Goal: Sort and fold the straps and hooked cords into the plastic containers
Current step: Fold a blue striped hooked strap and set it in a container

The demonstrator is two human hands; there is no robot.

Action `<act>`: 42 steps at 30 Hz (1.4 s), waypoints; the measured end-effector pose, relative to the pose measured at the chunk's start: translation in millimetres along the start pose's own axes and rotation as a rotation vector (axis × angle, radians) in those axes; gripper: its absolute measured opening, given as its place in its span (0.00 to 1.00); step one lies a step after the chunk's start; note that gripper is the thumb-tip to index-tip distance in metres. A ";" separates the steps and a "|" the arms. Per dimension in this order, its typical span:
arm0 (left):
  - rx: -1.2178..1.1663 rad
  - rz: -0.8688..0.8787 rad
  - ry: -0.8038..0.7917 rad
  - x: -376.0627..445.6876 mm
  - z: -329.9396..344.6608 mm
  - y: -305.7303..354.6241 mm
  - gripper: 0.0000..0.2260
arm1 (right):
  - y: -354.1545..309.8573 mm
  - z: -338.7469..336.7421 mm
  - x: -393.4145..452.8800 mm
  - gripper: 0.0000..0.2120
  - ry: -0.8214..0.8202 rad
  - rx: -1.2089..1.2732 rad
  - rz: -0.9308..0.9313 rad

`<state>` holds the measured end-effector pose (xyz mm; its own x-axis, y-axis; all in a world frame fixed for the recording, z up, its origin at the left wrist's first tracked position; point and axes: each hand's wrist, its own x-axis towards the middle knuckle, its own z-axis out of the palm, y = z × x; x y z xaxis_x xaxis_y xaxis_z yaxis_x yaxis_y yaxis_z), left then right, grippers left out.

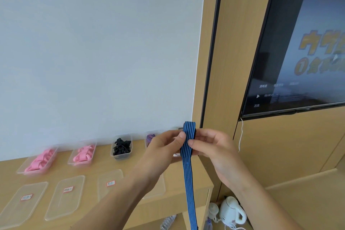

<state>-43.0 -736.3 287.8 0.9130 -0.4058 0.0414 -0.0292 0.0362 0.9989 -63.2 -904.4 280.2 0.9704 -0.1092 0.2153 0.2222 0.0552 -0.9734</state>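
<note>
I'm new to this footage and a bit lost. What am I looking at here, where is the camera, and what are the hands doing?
There is no machine: this is one picture from a camera worn on a person's head, looking forward and down at their own arms. The left hand and right hand both pinch a blue striped strap, folded over at the top, with its loose end hanging down past the wooden shelf. On the shelf, against the white wall, stand clear plastic containers: two hold pink straps, one black cords, one something purple, partly hidden. Loose labelled lids lie in front. A screen hangs at right.
</note>
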 end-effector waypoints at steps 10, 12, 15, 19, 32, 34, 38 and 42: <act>-0.136 -0.263 -0.021 4.6 -4.3 -7.5 0.20 | 8.1 -11.6 -2.7 0.15 -0.013 -0.137 -0.173; -0.158 -0.259 -0.014 5.8 -4.5 -7.8 0.18 | 12.6 -8.6 -5.2 0.17 -0.020 -0.203 -0.253; -0.213 -0.255 -0.005 9.4 -6.2 -7.0 0.15 | 23.6 -5.7 -7.7 0.19 0.008 -0.378 -0.430; -0.307 -0.259 0.009 14.4 -10.4 -6.3 0.12 | 35.7 -4.9 -9.5 0.20 0.085 -0.568 -0.722; -0.098 -0.029 0.170 23.0 -7.6 -2.6 0.13 | 23.4 6.0 -13.3 0.10 -0.016 -0.007 0.114; 0.005 0.023 0.180 21.6 -4.0 -0.5 0.14 | 19.1 5.8 -11.7 0.09 -0.015 -0.006 0.090; -0.033 0.090 0.154 18.6 1.5 1.4 0.15 | 15.3 0.3 -5.0 0.10 -0.005 0.050 0.112; -0.058 -0.066 0.066 17.5 5.1 -2.7 0.13 | 5.5 -4.7 2.6 0.12 0.017 0.150 0.106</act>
<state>-29.0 -748.1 286.0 0.9370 -0.3481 -0.0275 0.0536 0.0656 0.9964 -59.9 -909.0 275.1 0.9877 -0.1111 0.1097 0.1316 0.2141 -0.9679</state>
